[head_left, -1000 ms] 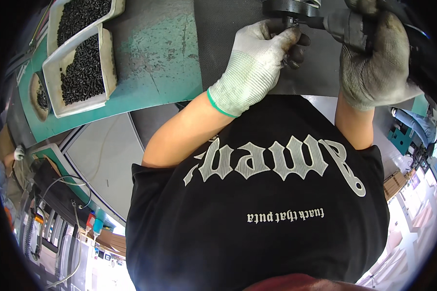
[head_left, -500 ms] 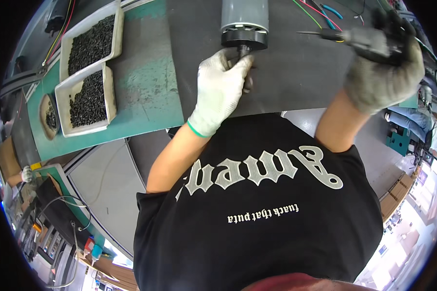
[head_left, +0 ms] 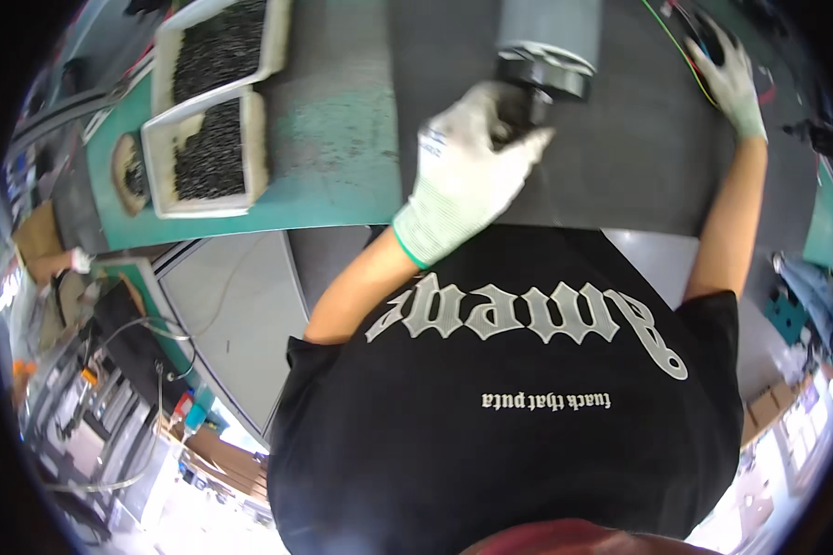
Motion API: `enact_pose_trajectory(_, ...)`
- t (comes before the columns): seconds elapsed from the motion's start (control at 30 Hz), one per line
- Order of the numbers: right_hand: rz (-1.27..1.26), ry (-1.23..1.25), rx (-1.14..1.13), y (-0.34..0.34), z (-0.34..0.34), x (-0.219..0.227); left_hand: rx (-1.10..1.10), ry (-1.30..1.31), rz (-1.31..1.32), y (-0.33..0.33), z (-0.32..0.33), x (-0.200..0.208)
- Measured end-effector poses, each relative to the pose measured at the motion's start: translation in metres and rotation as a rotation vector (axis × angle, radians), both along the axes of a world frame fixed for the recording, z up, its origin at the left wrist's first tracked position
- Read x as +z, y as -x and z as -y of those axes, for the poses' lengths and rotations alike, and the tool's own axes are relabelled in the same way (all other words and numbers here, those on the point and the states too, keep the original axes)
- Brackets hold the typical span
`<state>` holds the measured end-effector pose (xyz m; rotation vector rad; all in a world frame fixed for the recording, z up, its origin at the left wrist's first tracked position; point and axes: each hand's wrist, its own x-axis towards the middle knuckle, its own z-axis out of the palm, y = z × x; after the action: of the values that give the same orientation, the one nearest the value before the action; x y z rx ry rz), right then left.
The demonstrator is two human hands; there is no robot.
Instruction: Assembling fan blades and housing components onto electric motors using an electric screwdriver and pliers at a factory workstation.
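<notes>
A grey cylinder (head_left: pixel 551 28) with a black collar lies at the top centre, its dark shaft (head_left: pixel 539 104) toward me. My left hand (head_left: pixel 472 157), in a white glove with a green cuff, is closed round the black end; blur partly hides the fingers. Far to the right my gloved right hand (head_left: pixel 736 88) reaches out, fingers apart over a dark tool with a trace of blue, which the hand partly covers. No firm grip on that tool shows. Thin green and red wires (head_left: pixel 668 33) run beside the fingers.
Two white bins (head_left: pixel 257 139) of small black parts stand on the green mat at the left. Beside them is a small round dish (head_left: pixel 120 176). A dark blurred object (head_left: pixel 814 137) sits at the right. Grey panelling (head_left: pixel 231 324) stands below the table edge.
My right hand has let go of the power screwdriver and stretched away to the wires and tool. The left hand stays at the cylinder's black end. The whole view has shifted.
</notes>
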<state>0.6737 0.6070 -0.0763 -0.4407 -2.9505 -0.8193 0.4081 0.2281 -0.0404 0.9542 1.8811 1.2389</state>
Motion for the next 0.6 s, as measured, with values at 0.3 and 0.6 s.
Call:
enact_pose_trajectory(0.3,-0.499,0.422,-0.413,-0.073,0.006,-0.019,0.752,0.076,-0.836,0.130,0.100,0.066)
enact_pose_trajectory(0.6,-1.218,1.056,-0.649,-0.030,0.089,0.003,0.758,0.748,-0.775,0.384,0.227,0.038)
